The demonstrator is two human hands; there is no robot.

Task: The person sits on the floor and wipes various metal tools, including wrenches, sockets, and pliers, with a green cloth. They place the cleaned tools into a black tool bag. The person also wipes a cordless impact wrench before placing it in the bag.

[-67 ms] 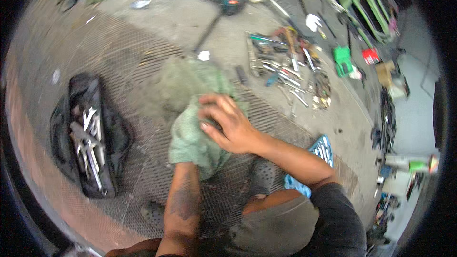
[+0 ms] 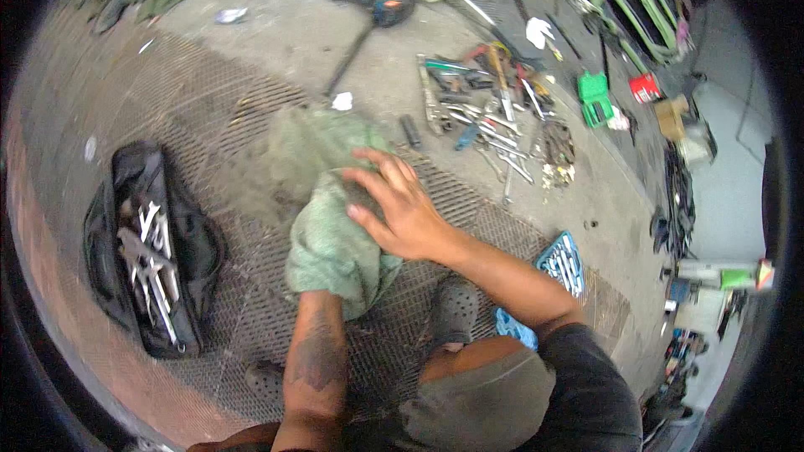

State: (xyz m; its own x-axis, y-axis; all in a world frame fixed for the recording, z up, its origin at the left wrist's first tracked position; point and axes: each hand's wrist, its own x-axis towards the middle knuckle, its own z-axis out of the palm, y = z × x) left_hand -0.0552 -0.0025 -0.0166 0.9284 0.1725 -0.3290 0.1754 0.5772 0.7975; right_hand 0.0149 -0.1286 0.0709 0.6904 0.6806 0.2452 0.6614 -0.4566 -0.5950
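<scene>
A light green cloth [image 2: 335, 243] covers my left hand, and its fingers are hidden; my left forearm [image 2: 316, 351] comes up from below into the folds. My right hand [image 2: 402, 213] is beside the upper right part of this cloth, fingers apart and slightly bent, the thumb close to the fabric. Whether the fingertips touch the cloth is hard to tell. Beyond it, a faded green cloth bundle [image 2: 310, 146] lies toward the far side, partly blurred.
Ribbed mats [image 2: 251, 276] cover the floor. To the left lies an open black bag [image 2: 197, 259] holding wrenches [image 2: 155, 255]. Loose hand tools [image 2: 494, 113] spread on the right, near a green case [image 2: 595, 100]. A blue wrench tray [image 2: 559, 264] sits by my right forearm; a cordless power tool [image 2: 373, 0] lies farther off.
My right hand's fingers have spread and straightened a little. The whole scene has shifted slightly left with the camera.
</scene>
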